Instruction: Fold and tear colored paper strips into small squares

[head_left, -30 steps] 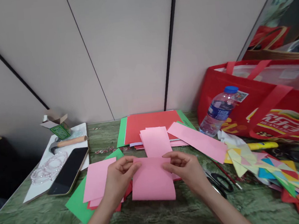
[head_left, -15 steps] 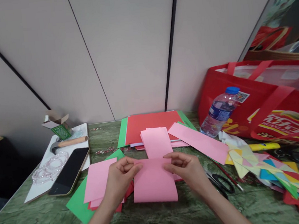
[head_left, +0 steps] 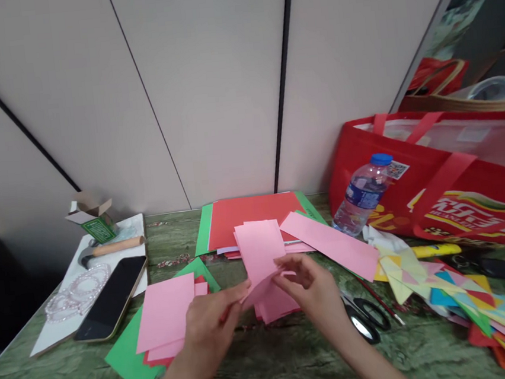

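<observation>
A pink sheet of paper (head_left: 260,288) is pinched between both hands, tilted so that it shows nearly edge-on. My left hand (head_left: 216,321) is closed on its left end, thumb and fingers together. At the opposite end my right hand (head_left: 309,282) grips the sheet between thumb and forefinger. Under and behind it lies a pile of pink paper strips (head_left: 260,242). Beside my left hand, pink paper squares (head_left: 165,311) rest on red and green paper (head_left: 128,356). Black-handled scissors (head_left: 367,320) and a red pencil (head_left: 385,302) lie right of my right hand.
Red and green sheets (head_left: 255,213) are stacked by the wall. A loose pink strip (head_left: 329,244), a water bottle (head_left: 363,197), a red bag (head_left: 439,177) and colourful folded paper (head_left: 468,294) occupy the right. Leftward are a phone (head_left: 111,298), bracelets (head_left: 79,292), a hammer (head_left: 113,247) and a small box (head_left: 97,222).
The pink sheet, earlier curled over with its broad face towards me, is now tilted nearly edge-on. My left hand has turned and come lower; the strips below show more. The view has shifted slightly.
</observation>
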### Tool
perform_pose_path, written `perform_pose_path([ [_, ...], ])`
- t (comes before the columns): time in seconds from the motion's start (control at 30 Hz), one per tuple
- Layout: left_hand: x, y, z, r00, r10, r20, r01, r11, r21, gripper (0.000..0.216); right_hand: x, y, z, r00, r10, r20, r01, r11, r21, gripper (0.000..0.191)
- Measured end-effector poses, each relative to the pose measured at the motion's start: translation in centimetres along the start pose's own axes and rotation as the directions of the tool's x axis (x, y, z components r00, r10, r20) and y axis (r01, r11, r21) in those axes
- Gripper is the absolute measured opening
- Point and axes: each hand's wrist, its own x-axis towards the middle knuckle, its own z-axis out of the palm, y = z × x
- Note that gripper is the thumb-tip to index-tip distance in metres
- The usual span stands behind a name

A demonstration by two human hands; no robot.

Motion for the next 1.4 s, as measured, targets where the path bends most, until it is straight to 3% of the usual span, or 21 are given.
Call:
perform_pose_path([
  [0.03,-0.2,-0.1,-0.1,0.993,0.122,-0.009,-0.121,0.989,0.082,0.022,-0.2,-0.2,0.1,0.999,-0.013,-0.051,0.012,1.0,-0.021,0.028],
  [0.1,-0.4,-0.4,-0.3,0.95,0.312,0.021,-0.31,0.93,0.195,0.026,-0.6,-0.8,0.5,0.998,0.062,0.001,-0.062,0.998,0.017,0.03],
  [0.13,-0.5,-0.6,-0.4,0.921,0.386,0.051,-0.387,0.892,0.234,0.028,-0.8,-1.2,0.7,0.983,0.138,0.118,-0.147,0.986,0.075,0.034],
  [0.2,-0.6,-0.9,-0.5,0.861,0.495,0.116,-0.506,0.812,0.292,0.029,-1.4,-1.9,1.3,0.893,0.265,0.364,-0.358,0.908,0.219,0.041],
  [0.27,-0.7,-0.9,-0.5,0.813,0.554,0.18,-0.58,0.748,0.323,0.029,-2.0,-2.4,1.8,0.845,0.279,0.457,-0.451,0.831,0.326,0.041],
  [0.43,-0.6,0.1,-0.1,0.736,0.613,0.287,-0.676,0.666,0.315,0.033,-2.4,-2.5,2.3,0.867,0.316,0.385,-0.47,0.775,0.423,0.032],
  [0.57,-0.4,0.6,0.5,0.739,0.607,0.293,-0.673,0.689,0.269,0.029,-1.8,-1.9,1.9,0.892,0.334,0.306,-0.436,0.813,0.385,0.032],
  [0.63,-0.2,0.4,0.8,0.788,0.557,0.264,-0.609,0.768,0.199,0.022,-1.4,-1.7,1.5,0.923,0.262,0.282,-0.34,0.898,0.28,0.032],
  [0.67,-0.1,0.3,0.8,0.836,0.503,0.218,-0.539,0.827,0.157,0.021,-1.2,-1.6,1.2,0.935,0.214,0.283,-0.277,0.939,0.205,0.032],
  [0.73,0.2,-0.1,0.8,0.967,0.25,0.05,-0.252,0.967,0.046,0.031,-1.0,-1.7,0.8,0.938,0.131,0.322,-0.159,0.985,0.062,0.033],
  [0.77,0.3,-0.3,0.8,0.999,0.032,-0.037,-0.034,0.998,-0.052,0.041,-0.9,-1.8,0.6,0.929,0.106,0.356,-0.115,0.993,0.004,0.033],
  [0.8,0.5,-0.4,0.7,0.97,-0.231,-0.074,0.214,0.959,-0.184,0.051,-0.9,-1.9,0.5,0.914,0.095,0.395,-0.086,0.996,-0.04,0.033],
  [0.83,0.7,-0.5,0.5,0.891,-0.453,-0.022,0.419,0.841,-0.342,0.06,-0.9,-2.0,0.4,0.895,0.094,0.437,-0.068,0.995,-0.074,0.032],
  [0.87,0.9,-0.5,0.4,0.78,-0.615,0.112,0.589,0.663,-0.461,0.067,-0.9,-2.1,0.3,0.875,0.099,0.473,-0.057,0.993,-0.103,0.03],
  [0.9,1.1,-0.5,0.3,0.676,-0.688,0.263,0.698,0.483,-0.528,0.069,-0.9,-2.1,0.3,0.856,0.112,0.505,-0.054,0.99,-0.127,0.029],
  [0.97,1.3,-0.4,0.1,0.546,-0.702,0.458,0.788,0.245,-0.564,0.064,-0.9,-2.1,0.2,0.83,0.149,0.538,-0.079,0.985,-0.151,0.027],
  [1.03,1.3,-0.3,0.1,0.502,-0.692,0.518,0.796,0.135,-0.59,0.053,-0.7,-1.8,0.1,0.824,0.182,0.537,-0.108,0.98,-0.166,0.027],
  [1.13,1.1,-0.3,0.4,0.491,-0.674,0.553,0.776,0.049,-0.629,0.046,-0.4,-1.4,-0.3,0.829,0.189,0.527,-0.108,0.977,-0.182,0.027],
  [1.23,0.8,-0.2,0.9,0.479,-0.676,0.561,0.773,0.022,-0.634,0.045,-0.2,-1.3,-0.6,0.834,0.164,0.527,-0.075,0.98,-0.186,0.027],
  [1.4,0.7,0.4,1.5,0.407,-0.773,0.487,0.788,0.027,-0.616,0.037,0.0,-1.9,-0.9,0.844,0.163,0.51,-0.061,0.975,-0.212,0.027],
])
